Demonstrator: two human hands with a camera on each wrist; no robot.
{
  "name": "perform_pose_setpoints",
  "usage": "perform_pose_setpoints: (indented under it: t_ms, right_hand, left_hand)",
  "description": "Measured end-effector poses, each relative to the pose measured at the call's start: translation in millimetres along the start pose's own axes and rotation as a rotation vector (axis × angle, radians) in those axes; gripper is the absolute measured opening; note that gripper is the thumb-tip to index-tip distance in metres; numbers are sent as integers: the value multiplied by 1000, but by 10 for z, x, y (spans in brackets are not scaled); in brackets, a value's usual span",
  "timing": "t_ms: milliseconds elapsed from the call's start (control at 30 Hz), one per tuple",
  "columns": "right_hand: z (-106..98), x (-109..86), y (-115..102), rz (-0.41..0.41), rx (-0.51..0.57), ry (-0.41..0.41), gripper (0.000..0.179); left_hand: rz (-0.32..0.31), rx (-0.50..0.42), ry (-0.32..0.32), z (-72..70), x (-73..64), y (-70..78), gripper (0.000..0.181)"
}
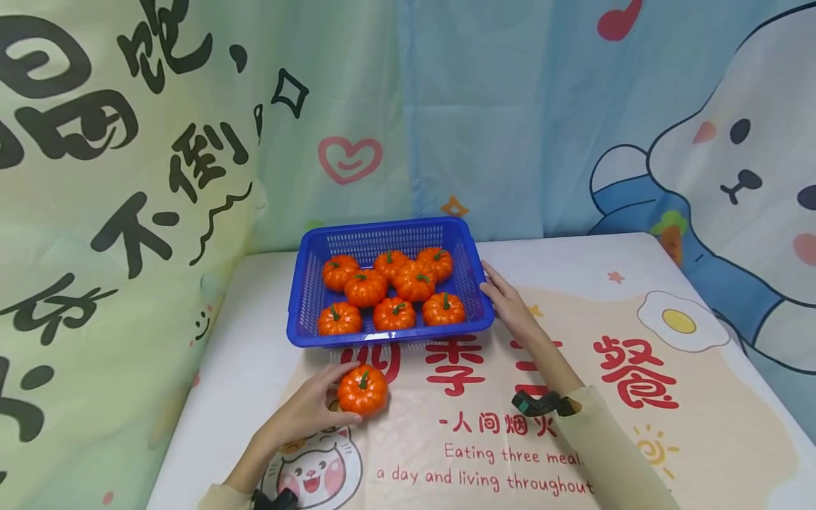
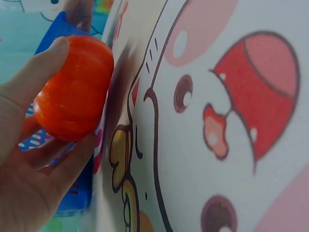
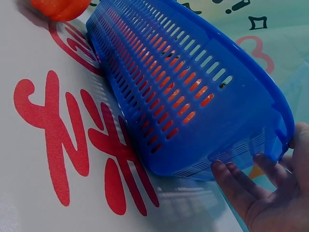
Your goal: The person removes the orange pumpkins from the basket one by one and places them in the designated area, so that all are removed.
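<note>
My left hand [image 1: 314, 405] grips a small orange pumpkin [image 1: 363, 390] with a green stem, close over the tablecloth in front of the basket. Seen from the left wrist, the thumb lies on one side of the pumpkin [image 2: 77, 89] and the fingers on the other. A blue plastic basket [image 1: 389, 338] with slotted walls stands behind it, with several similar pumpkins [image 1: 365, 288] inside. At the basket's right end, my right hand [image 1: 512, 303] holds the side by the rim. In the right wrist view, its fingertips [image 3: 219, 166] are against the outer wall below the rim.
A printed cloth [image 1: 510, 397] with red characters and cartoon drawings covers the table. Behind the basket hangs a light blue curtain [image 1: 478, 142], and a pale green one [image 1: 159, 297] hangs along the left. A large cartoon animal is printed at the right.
</note>
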State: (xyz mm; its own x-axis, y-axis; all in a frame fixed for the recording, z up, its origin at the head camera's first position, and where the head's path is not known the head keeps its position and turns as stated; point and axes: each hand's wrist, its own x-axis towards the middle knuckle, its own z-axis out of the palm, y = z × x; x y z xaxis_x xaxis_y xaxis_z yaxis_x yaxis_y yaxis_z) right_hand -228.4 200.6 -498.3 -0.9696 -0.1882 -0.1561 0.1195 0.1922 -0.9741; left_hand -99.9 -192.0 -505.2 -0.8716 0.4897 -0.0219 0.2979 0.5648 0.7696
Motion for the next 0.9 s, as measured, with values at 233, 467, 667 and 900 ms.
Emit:
perform_pose_setpoints:
  t_ms: [233,467,667,900]
  right_hand:
    - [10,2,-9,11,-29,5,61]
    - [4,9,6,5,-23,-2,61]
    - [-6,11,11,1,-15,-12,61]
    - [-10,-10,2,-8,-9,-16,61]
  left_hand:
    - [1,-27,-45,4,-38,8,84]
    - [-15,-36,-104,9,-86,25,83]
    - [-26,-34,-160,7,-106,40,79]
    - [-44,-46,-214,8,-114,12,80]
